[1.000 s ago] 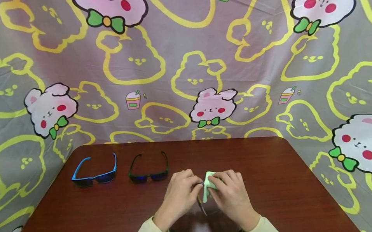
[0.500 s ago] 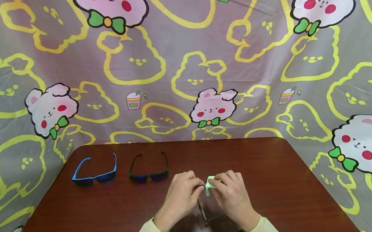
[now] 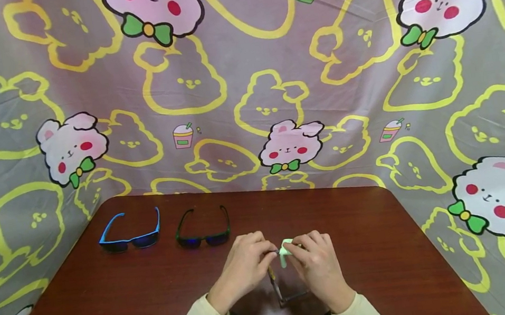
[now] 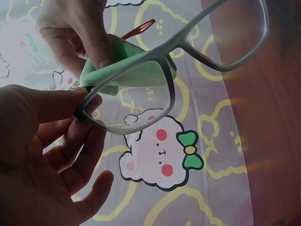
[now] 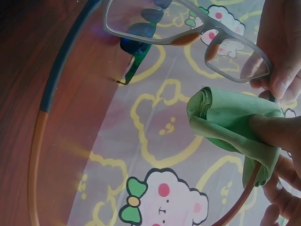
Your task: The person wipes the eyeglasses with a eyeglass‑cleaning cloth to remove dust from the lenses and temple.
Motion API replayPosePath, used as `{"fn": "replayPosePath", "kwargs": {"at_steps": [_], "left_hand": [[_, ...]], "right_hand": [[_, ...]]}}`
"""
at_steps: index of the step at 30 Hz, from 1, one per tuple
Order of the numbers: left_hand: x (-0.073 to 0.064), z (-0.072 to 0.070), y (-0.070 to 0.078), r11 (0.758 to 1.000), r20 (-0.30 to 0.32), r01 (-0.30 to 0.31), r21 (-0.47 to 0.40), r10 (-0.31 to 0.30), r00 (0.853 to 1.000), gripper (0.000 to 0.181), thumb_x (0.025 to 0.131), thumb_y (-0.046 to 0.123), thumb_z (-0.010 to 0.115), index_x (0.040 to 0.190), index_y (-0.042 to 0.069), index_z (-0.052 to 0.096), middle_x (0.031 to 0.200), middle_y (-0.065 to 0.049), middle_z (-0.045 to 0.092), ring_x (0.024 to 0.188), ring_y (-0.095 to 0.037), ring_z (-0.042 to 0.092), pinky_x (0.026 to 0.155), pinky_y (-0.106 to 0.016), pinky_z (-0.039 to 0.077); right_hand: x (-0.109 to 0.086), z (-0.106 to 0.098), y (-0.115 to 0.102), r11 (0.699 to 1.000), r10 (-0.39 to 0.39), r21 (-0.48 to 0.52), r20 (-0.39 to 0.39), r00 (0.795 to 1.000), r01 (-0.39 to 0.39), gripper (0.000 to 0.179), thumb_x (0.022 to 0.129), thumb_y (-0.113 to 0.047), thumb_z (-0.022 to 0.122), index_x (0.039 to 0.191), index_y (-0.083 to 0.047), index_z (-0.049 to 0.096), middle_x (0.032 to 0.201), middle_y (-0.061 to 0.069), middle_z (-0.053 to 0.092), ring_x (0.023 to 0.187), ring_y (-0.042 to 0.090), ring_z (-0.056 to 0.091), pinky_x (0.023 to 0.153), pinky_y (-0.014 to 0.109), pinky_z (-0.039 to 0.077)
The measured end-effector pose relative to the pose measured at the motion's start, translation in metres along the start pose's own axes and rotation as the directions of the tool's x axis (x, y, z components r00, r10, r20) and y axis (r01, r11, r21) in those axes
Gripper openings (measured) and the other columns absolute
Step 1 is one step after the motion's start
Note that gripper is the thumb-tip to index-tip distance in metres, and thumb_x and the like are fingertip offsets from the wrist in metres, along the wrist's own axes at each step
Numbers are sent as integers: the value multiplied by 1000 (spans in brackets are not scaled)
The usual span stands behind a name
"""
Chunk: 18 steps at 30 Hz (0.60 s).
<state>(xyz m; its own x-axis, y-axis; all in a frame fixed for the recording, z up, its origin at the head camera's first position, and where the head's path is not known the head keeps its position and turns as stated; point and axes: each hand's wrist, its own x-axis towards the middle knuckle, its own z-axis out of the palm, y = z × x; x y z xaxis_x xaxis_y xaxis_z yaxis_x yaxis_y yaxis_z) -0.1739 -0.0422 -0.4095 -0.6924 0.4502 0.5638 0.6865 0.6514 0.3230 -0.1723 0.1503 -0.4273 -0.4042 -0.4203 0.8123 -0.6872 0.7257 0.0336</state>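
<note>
In the head view my left hand (image 3: pixel 244 262) and right hand (image 3: pixel 321 268) work close together above the table. A pair of clear-lensed glasses with a grey frame (image 4: pixel 178 41) is pinched at one outer corner, by the hinge, between my left thumb and fingers. My right thumb and fingers pinch a folded light green cloth (image 5: pixel 230 113) around one temple arm of the glasses, close to that hinge. The arm's reddish-brown end (image 5: pixel 242 200) sticks out below the cloth. The other temple arm (image 5: pixel 35 160), dark then orange-brown, stands unfolded and free of both hands.
Blue-framed sunglasses (image 3: pixel 130 241) and dark green-black sunglasses (image 3: pixel 204 240) lie with arms unfolded at the back left of the brown table (image 3: pixel 109 304). A patterned cloth backdrop (image 3: pixel 204 78) rises behind and along the table's sides.
The glasses have tilted, and their free arm reaches lower toward me. The green cloth has bunched closer around the held arm by the left fingertips. Both hands stay nearly in place.
</note>
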Motion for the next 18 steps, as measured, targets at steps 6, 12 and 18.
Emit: {"fn": "replayPosePath", "kwargs": {"at_steps": [6,12,18], "left_hand": [[-1,-3,0,1000,4,16,-7,-16,1000,3,85,17,72,86,15,74,73,11,49,66,-4,47,79,-36,44],[-2,-5,-1,999,13,36,-13,-36,999,3,84,16,72,87,16,74,73,12,49,65,-3,45,81,-37,44],[-2,-7,-1,999,18,44,-16,-44,999,4,85,17,72,87,16,74,73,13,49,65,-3,45,81,-37,44]], "right_hand": [[0,-1,1,1000,8,5,2,1000,-8,32,62,-5,85,91,-11,76,85,0,62,73,20,51,63,37,37],[0,-2,1,1000,18,10,18,1000,-18,31,63,-5,85,92,-12,75,86,1,62,74,20,51,64,38,37],[-1,-1,3,1000,18,8,10,1000,-18,31,64,-5,85,92,-12,76,86,0,63,74,21,52,64,38,37]]}}
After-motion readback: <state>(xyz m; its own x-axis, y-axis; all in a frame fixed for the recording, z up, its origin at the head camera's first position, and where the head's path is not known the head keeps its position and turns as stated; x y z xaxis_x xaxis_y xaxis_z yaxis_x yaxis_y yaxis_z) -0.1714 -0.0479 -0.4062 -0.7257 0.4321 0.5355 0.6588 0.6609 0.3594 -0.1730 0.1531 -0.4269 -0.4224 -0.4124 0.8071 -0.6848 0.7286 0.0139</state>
